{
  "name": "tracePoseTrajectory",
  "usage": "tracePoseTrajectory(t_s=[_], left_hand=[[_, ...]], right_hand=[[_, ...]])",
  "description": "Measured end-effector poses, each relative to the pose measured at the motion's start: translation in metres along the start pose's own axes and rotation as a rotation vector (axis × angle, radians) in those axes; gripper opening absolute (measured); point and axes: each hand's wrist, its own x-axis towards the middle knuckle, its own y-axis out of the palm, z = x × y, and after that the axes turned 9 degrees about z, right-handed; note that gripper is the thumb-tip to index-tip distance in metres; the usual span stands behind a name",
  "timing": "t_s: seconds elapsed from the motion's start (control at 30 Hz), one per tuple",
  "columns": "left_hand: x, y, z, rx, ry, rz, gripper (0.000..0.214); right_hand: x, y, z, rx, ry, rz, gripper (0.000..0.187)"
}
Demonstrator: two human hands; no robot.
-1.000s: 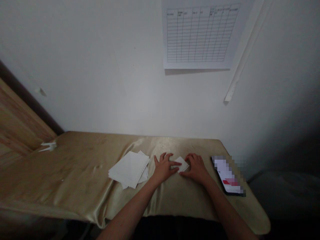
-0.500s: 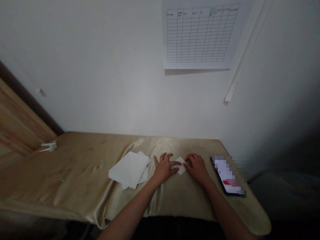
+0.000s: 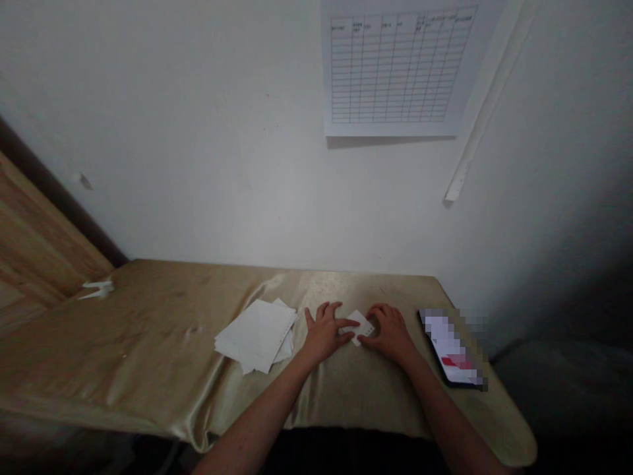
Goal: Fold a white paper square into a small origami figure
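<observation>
A small folded piece of white paper [image 3: 357, 319] lies on the cloth between my hands, one corner pointing away from me. Along its right edge runs a row of small dark holes. My left hand [image 3: 324, 334] holds the paper's left side with thumb and index finger, the other fingers spread. On the right side, my right hand [image 3: 390, 332] grips the edge, thumb at the near side and index finger at the far side, the rest curled. Left of my left hand is a stack of white sheets [image 3: 257, 333], loosely fanned, with punched holes along one edge.
A phone [image 3: 450, 349] with its screen lit lies right of my right hand. Shiny gold cloth [image 3: 163, 330] covers the table and wrinkles near the stack. White scraps [image 3: 99, 289] sit at the far left. A printed table sheet [image 3: 395, 72] hangs on the wall behind.
My right thumb has shifted slightly left and down along the paper, and its right edge with the holes shows more. My left hand has stayed in place.
</observation>
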Motion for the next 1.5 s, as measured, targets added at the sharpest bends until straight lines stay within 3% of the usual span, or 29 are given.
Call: tracePoseTrajectory(t_s=[0.43,1.07,1.5], left_hand=[[0.001,0.004,0.004,0.018,0.014,-0.030,0.037],[0.005,0.005,0.008,0.005,0.036,-0.032,0.037],[0.004,0.005,0.007,-0.006,0.043,-0.035,0.037]], right_hand=[[-0.006,-0.005,0.004,-0.003,-0.016,0.045,0.061],[0.006,0.001,0.003,-0.064,0.053,-0.049,0.015],[0.012,0.003,0.002,-0.113,0.115,-0.054,0.011]])
